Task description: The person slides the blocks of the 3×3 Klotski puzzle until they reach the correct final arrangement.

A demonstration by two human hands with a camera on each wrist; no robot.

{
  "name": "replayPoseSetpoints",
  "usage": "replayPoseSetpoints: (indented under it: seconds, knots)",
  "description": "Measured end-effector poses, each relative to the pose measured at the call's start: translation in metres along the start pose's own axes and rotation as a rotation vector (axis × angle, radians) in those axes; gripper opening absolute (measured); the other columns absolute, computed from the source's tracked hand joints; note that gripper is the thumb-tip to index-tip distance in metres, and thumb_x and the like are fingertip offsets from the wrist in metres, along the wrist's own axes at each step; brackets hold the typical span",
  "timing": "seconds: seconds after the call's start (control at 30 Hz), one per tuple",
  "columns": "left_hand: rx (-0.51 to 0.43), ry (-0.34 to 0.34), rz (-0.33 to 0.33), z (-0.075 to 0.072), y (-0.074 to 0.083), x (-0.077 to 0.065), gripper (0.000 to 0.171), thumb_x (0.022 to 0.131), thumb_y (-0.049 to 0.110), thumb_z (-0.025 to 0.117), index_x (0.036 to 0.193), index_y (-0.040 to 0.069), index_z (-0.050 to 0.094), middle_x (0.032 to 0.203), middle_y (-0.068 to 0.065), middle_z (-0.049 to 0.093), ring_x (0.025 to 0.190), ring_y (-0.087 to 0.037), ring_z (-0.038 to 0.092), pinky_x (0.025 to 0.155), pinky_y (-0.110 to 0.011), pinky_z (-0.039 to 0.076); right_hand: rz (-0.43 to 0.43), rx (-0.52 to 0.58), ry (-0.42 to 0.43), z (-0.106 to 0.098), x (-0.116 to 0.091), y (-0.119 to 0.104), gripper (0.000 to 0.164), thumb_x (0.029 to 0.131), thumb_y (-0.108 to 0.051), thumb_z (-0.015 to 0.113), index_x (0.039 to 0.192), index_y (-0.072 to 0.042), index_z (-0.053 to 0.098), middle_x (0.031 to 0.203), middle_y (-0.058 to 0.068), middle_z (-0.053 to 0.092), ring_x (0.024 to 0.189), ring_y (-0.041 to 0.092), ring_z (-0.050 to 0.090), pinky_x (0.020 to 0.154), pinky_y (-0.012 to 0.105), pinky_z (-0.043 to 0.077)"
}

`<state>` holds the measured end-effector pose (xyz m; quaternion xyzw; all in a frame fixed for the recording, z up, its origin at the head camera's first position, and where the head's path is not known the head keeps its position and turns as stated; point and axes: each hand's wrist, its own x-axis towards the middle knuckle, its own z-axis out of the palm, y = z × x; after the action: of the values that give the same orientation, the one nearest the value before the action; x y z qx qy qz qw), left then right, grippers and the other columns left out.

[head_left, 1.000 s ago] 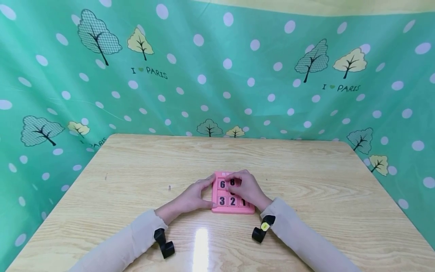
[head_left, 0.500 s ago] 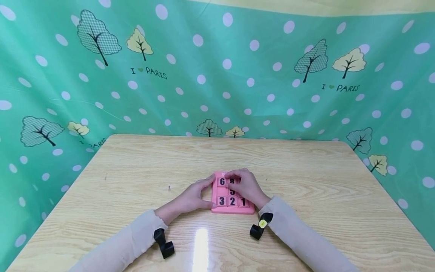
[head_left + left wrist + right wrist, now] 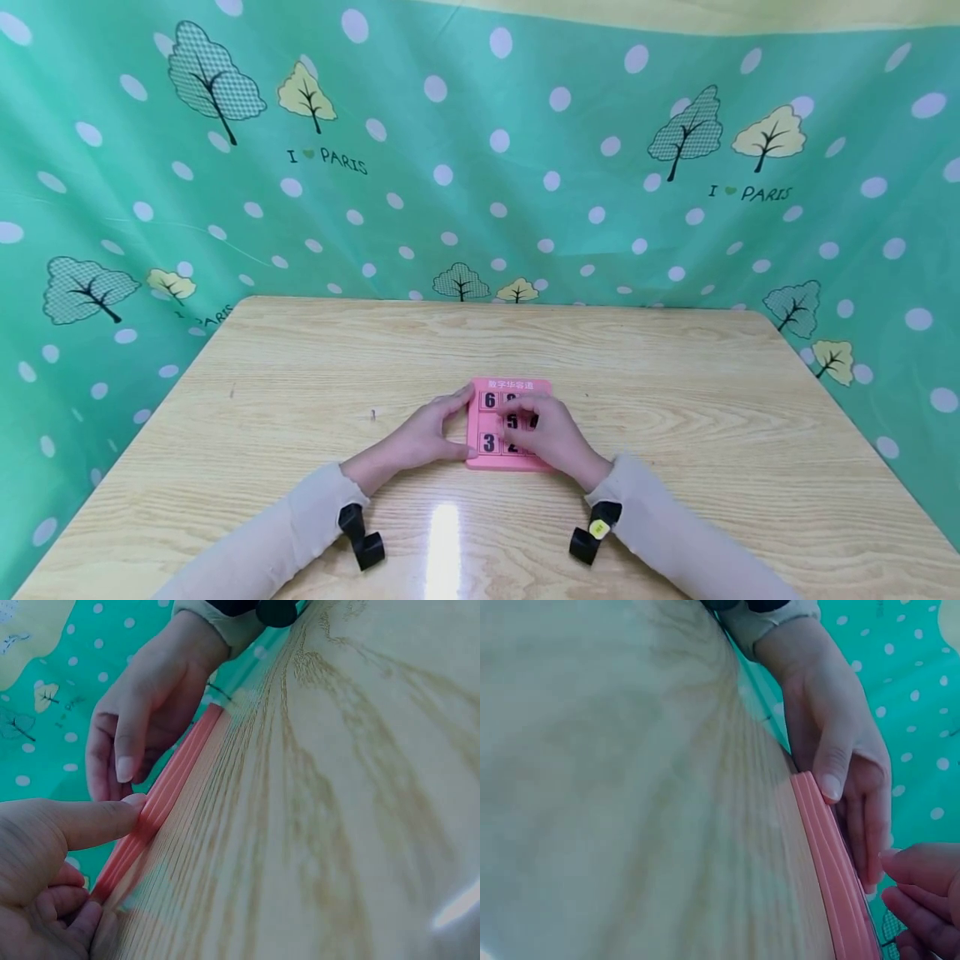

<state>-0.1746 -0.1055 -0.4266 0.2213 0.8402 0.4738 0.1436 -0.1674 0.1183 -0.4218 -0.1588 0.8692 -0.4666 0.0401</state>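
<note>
A pink number slide puzzle (image 3: 491,466) lies on the table, black digits on its square tiles. My left hand (image 3: 423,432) holds its left side, thumb at the lower corner and index finger at the upper corner. In the left wrist view the thumb presses the side wall of the puzzle (image 3: 161,791). My right hand (image 3: 553,433) is over the right half, fingers bent and fingertips close over the 5 tile (image 3: 512,422). The 6 tile (image 3: 489,401) sits top left and the 3 tile (image 3: 489,443) bottom left, with a vacant slot between them. Tiles at the right are hidden under the right hand.
The wooden table (image 3: 337,350) extends around the puzzle, with a light reflection (image 3: 444,542) near the front. A green dotted curtain (image 3: 405,167) with tree prints hangs behind. Each wrist carries a black camera mount (image 3: 362,537).
The 6 tile has slid up a little into the top left slot. My right hand has moved toward the near side, uncovering the top lettering and covering the lower right tiles. The left hand stays still.
</note>
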Motion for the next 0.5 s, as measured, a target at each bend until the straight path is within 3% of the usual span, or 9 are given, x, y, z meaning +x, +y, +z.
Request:
replayPoseSetpoints:
  seconds: [0.13,0.5]
  knots:
    - [0.006,0.002,0.002,0.001,-0.001,0.0,0.091,0.074,0.018,0.079,0.147,0.005,0.027,0.155,-0.006,0.023,0.141,-0.029,0.02,0.115,-0.046,0.016,-0.037,0.005,-0.021,0.0,-0.009,-0.001,0.023,0.078,-0.009,0.075,0.1,-0.013,0.072,0.096,-0.002,0.062,0.088,0.015,0.05,0.074,0.025,0.046]
    - [0.018,0.006,0.001,0.001,-0.002,0.0,0.092,0.073,0.019,0.079,0.148,0.005,0.027,0.154,-0.007,0.024,0.141,-0.03,0.022,0.115,-0.047,0.016,-0.084,-0.006,-0.032,0.003,-0.018,0.002,0.023,0.075,-0.006,0.075,0.097,-0.014,0.073,0.094,-0.005,0.061,0.089,0.012,0.051,0.078,0.024,0.046]
